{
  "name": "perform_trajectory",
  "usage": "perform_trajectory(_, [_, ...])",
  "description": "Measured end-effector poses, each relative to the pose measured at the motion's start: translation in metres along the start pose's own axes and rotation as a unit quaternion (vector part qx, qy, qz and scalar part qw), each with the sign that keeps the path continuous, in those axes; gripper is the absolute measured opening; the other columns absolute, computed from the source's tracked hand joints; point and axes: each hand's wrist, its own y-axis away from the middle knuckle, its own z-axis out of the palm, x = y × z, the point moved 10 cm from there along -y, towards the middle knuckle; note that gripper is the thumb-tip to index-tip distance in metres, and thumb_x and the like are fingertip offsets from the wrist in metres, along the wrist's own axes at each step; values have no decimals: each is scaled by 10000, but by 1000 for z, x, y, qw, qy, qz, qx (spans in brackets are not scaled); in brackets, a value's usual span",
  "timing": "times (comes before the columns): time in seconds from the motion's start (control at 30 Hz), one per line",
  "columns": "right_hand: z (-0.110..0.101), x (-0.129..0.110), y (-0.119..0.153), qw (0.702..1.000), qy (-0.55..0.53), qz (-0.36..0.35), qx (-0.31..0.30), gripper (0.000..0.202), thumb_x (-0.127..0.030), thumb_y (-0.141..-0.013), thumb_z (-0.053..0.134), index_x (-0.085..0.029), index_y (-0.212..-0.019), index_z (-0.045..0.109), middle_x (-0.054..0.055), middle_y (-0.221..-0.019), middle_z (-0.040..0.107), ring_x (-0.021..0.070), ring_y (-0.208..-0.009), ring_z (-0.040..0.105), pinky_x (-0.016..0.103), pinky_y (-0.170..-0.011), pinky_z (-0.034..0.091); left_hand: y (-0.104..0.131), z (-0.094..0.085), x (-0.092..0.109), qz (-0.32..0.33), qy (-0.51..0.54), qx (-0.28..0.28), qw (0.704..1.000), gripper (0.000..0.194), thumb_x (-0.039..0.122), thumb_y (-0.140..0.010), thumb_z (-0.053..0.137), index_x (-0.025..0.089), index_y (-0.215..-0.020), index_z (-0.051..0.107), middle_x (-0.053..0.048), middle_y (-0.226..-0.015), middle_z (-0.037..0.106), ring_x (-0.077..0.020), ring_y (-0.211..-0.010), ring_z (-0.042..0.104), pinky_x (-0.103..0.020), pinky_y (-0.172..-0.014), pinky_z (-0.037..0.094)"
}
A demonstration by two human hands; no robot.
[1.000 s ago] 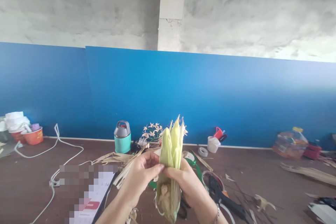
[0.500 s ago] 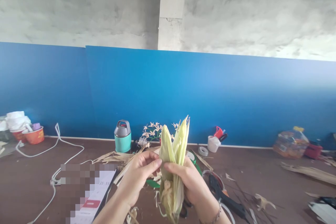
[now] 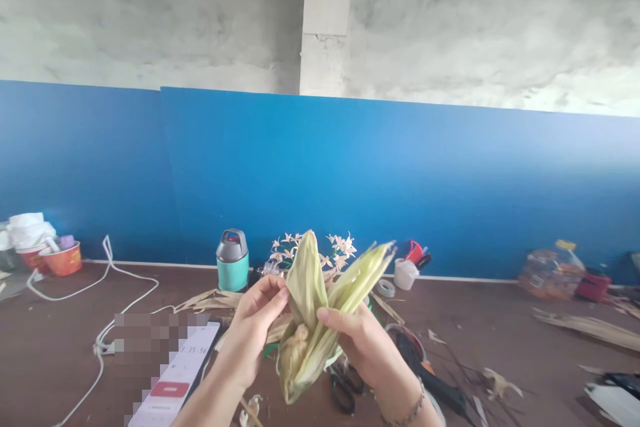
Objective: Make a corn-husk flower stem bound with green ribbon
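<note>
A bunch of pale green corn husk [image 3: 313,340] hangs over the table at the lower middle, its leaves spread into a V with the stem end down. My left hand [image 3: 260,313] pinches the edge of the left, upright leaf. Around the right part, which leans to the right, my right hand [image 3: 363,337] is closed with its thumb on top; its other fingers are mostly hidden behind the husk. Black-handled scissors [image 3: 343,390] lie beneath the husk. Behind it stand small pale flowers [image 3: 343,250] on stems.
A phone [image 3: 175,380] lies left of my hands, near a white cable [image 3: 103,340]. A teal flask [image 3: 233,263] stands behind. To the right are a black glue gun [image 3: 435,380], a tape roll [image 3: 385,288] and a white cup [image 3: 406,273]. Dry husk strips lie about the brown table [image 3: 500,320].
The husk leaves have been drawn apart, the right part now tilting further right. My left hand has moved left and slightly up with its leaf. The stem end has swung left, uncovering the scissors.
</note>
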Motion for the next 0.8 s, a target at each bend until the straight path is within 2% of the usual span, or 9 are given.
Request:
perform_trajectory(0.13, [-9, -5, 0, 999, -1, -8, 37, 259, -208, -676, 731, -167, -924, 664, 56, -899, 696, 228, -839, 632, 329, -767, 481, 1, 7, -3, -24, 39, -35, 998, 210, 320, -703, 721, 192, -737, 558, 6, -706, 632, -146, -652, 596, -235, -611, 464])
perform_trajectory(0.27, [-1, -10, -1, 1000, -5, -24, -4, 258, -197, -682, 718, -168, -933, 664, 61, -904, 696, 235, -837, 631, 331, -744, 479, -1, 3, -4, -23, 67, -22, 997, 209, 303, -712, 721, 184, -739, 552, 5, -703, 635, -120, -595, 574, -212, -569, 444])
perform_trajectory(0.33, [-2, -9, -1, 1000, -14, -19, -6, 293, -166, -662, 713, -171, -950, 661, 58, -898, 699, 237, -841, 631, 337, -756, 477, -3, 1, -5, -24, 92, -18, 995, 203, 298, -723, 712, 186, -739, 544, 12, -695, 627, -113, -589, 570, -208, -570, 440])
perform_trajectory(0.53, [-23, 1, 1, 997, -11, 4, 78, 326, -132, -629, 685, -177, -951, 660, 48, -895, 706, 234, -860, 627, 333, -777, 474, -4, -7, -9, -31, 125, 3, 992, 211, 277, -704, 726, 189, -736, 536, 30, -675, 592, -103, -584, 547, -209, -561, 433])
perform_trajectory(0.67, [-17, -2, 0, 997, 12, -17, 68, 298, -154, -652, 685, -171, -948, 657, 58, -924, 703, 240, -868, 626, 347, -790, 475, -4, -12, 1, 9, 15, 39, 999, 229, 328, -689, 720, 182, -791, 576, -7, -759, 622, -137, -667, 575, -234, -594, 444])
perform_trajectory(0.73, [-16, -6, -1, 996, 34, -33, 78, 298, -161, -666, 681, -177, -962, 654, 51, -920, 702, 237, -866, 626, 350, -794, 476, -1, -20, 16, 75, -72, 90, 990, 267, 343, -689, 709, 188, -874, 592, -10, -802, 623, -141, -681, 576, -246, -610, 451])
perform_trajectory(0.8, [-17, -9, -1, 992, 61, -47, 97, 297, -166, -665, 683, -174, -961, 656, 46, -896, 701, 236, -859, 624, 350, -795, 478, 8, -23, 35, 165, -169, 129, 963, 223, 341, -723, 669, 204, -879, 586, 6, -774, 607, -125, -617, 547, -250, -586, 442])
